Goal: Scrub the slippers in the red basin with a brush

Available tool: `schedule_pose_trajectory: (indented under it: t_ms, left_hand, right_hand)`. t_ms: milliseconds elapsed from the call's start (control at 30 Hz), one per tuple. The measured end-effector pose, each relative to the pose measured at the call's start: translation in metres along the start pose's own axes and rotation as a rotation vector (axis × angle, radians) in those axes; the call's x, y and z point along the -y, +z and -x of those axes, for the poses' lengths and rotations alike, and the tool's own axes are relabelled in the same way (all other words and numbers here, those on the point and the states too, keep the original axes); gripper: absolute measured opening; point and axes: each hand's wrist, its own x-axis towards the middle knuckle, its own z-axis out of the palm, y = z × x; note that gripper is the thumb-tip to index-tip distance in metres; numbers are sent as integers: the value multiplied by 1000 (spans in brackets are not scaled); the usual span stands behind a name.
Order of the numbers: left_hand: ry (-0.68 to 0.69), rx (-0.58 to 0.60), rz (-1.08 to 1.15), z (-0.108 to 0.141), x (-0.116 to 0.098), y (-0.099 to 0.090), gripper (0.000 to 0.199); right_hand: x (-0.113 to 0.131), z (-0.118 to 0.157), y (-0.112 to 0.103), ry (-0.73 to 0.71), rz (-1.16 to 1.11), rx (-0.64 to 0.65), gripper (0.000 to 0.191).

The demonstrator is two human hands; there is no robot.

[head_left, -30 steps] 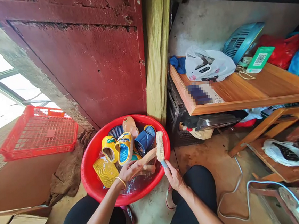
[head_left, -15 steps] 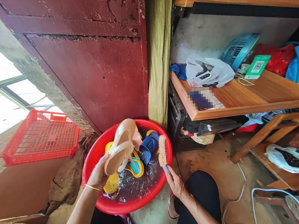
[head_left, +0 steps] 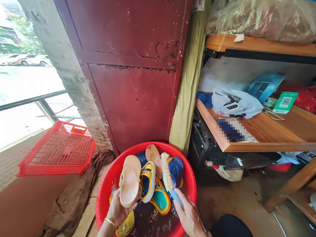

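Observation:
My left hand [head_left: 118, 207] grips a beige sandal [head_left: 130, 181] by its lower end, its pale sole or footbed facing me above the red basin [head_left: 99, 202]. In my right hand [head_left: 187, 213] is a scrubbing brush [head_left: 167, 175] with pale bristles and a blue-grey handle, its head pointing up, apart from the sandal. Dark water fills the basin. Among the footwear there are a yellow-and-navy shoe [head_left: 147, 181], a yellow shoe with a teal insole [head_left: 161, 200], a blue slipper [head_left: 176, 171], another beige sandal [head_left: 153, 157] and a yellow ridged sole [head_left: 125, 224].
A red plastic crate [head_left: 58, 149] stands at the left beside a brown cloth [head_left: 63, 208]. Behind the basin is a maroon door [head_left: 134, 98]. On the right, a wooden shelf [head_left: 269, 129] carries a white plastic bag [head_left: 235, 104] and a blue fan [head_left: 265, 85].
The camera view has tilted up and left. My left hand has lowered and turned the sandal, and my right hand has brought the brush in over the basin.

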Motion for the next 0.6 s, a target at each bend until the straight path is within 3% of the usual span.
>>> schedule_pose_trajectory:
  t_ms: [100,200,300,433,500,600]
  left_hand:
    - [41,27,19,3,-6,0,66]
    - [65,53,15,2,-10,-4,69]
    - [144,13,-42,-5,-7,-9,56]
    - [207,-88,-111,-14,-1,-8,63]
    - [286,-97,-168,-14,2,-4,68]
    - [402,-71,-238,-10,9,1,74]
  right_hand:
    - [41,-40,19,-85,17,40,47]
    - [69,-51,40,-176,77,152,47]
    - [71,-25,54,-195,240,278,49]
    - [56,13,54,-125,463,361,49]
    - [57,7,51,-140,497,383,46]
    - [76,-37,59,-174,445,417,35]
